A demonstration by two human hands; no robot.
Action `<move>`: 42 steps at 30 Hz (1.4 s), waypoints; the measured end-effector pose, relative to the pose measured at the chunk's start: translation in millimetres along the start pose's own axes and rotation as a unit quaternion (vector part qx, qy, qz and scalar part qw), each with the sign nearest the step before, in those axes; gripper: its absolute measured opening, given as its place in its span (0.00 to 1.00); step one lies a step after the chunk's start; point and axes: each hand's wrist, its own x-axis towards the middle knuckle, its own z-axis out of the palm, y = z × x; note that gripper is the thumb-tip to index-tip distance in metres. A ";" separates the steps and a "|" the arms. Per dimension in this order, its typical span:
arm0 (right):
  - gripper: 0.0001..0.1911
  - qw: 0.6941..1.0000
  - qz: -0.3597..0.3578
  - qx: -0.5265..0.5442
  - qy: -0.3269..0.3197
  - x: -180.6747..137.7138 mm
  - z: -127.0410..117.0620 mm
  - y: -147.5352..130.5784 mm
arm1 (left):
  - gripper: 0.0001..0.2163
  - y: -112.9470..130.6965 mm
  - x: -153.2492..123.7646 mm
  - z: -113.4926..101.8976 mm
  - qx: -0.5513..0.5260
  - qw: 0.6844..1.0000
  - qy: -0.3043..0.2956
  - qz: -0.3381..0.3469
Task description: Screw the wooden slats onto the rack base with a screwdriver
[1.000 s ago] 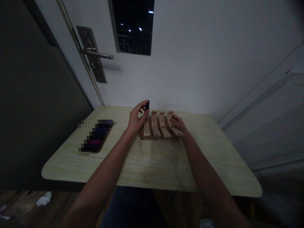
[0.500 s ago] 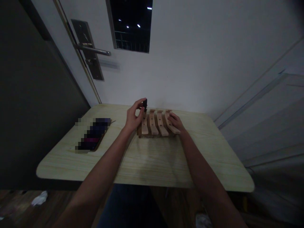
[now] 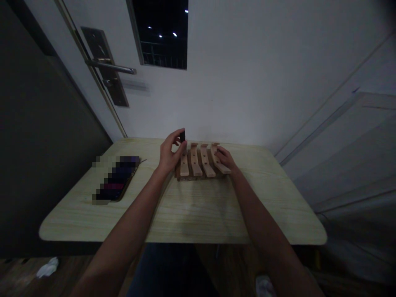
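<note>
A small wooden rack of several pale slats on darker cross pieces lies on the light wood table, near its far edge. My left hand is at the rack's left end, its fingers pinched on a small dark object held just above the leftmost slat. My right hand rests on the rack's right end with curled fingers pressing on the rightmost slat.
A blurred dark flat object lies on the table's left part. Behind the table stands a white wall with a dark window. A door with a metal lever handle is at the left. Crumpled paper lies on the floor.
My left hand has lowered the dark object slightly toward the leftmost slat. The view has shifted, so everything sits a little further left. My right hand stays on the rack.
</note>
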 end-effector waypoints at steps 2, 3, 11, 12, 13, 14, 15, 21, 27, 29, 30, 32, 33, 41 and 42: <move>0.15 1.000 0.002 0.006 0.011 -0.8 0.3 -1.2 | 0.16 2.4 -0.6 -1.0 -0.015 1.000 -0.018 0.000; 0.14 1.000 0.001 0.009 0.018 -1.4 0.5 -1.9 | 0.16 3.0 -0.9 -1.3 -0.019 0.999 -0.026 0.001; 0.13 1.000 -0.006 0.022 0.015 -4.1 1.3 -2.3 | 0.18 -1.6 -0.2 -0.5 0.018 0.999 -0.012 0.026; 0.13 1.000 -0.006 0.019 0.015 -3.9 0.9 -1.6 | 0.18 -2.0 0.2 -0.4 0.020 0.999 -0.008 0.030; 0.13 1.000 -0.005 0.016 0.011 -3.7 0.4 -0.8 | 0.18 -2.2 0.5 -0.2 0.022 0.999 -0.006 0.033; 0.14 1.000 -0.004 0.013 0.006 -3.2 -0.3 0.1 | 0.19 -2.3 0.8 0.1 0.023 0.999 -0.005 0.035; 0.14 1.000 -0.003 0.011 -0.003 -2.7 -1.0 1.0 | 0.19 -2.2 1.0 0.2 0.022 0.999 -0.003 0.036; 0.16 1.000 0.001 0.022 -0.009 -0.8 -1.8 4.2 | 0.17 2.2 1.4 -1.3 0.014 0.999 -0.014 0.032; 0.14 1.000 -0.012 0.010 0.001 -0.8 -0.7 3.1 | 0.17 2.1 -0.4 -1.4 -0.016 0.999 -0.037 0.021; 0.14 1.000 -0.010 0.005 -0.004 -0.2 -1.1 3.3 | 0.18 0.5 -1.0 -0.4 -0.019 0.999 -0.042 0.017; 0.14 1.000 -0.010 0.004 -0.004 0.1 -1.2 3.4 | 0.18 -0.1 -1.3 0.0 -0.017 0.999 -0.043 0.016; 0.15 1.000 -0.008 0.006 0.000 0.2 -1.0 3.5 | 0.18 -0.6 -1.7 0.7 -0.011 0.999 -0.040 0.014; 0.15 1.000 -0.007 0.009 0.002 0.2 -0.9 3.6 | 0.18 -0.5 -1.9 0.9 -0.008 0.999 -0.038 0.013; 0.16 1.000 -0.018 -0.006 -0.002 0.7 -2.2 5.0 | 0.18 -1.3 -1.5 1.6 0.001 1.000 -0.014 0.017; 0.16 1.000 -0.017 -0.005 -0.003 0.9 -2.4 5.1 | 0.18 -1.4 -1.4 1.6 0.002 1.000 -0.013 0.020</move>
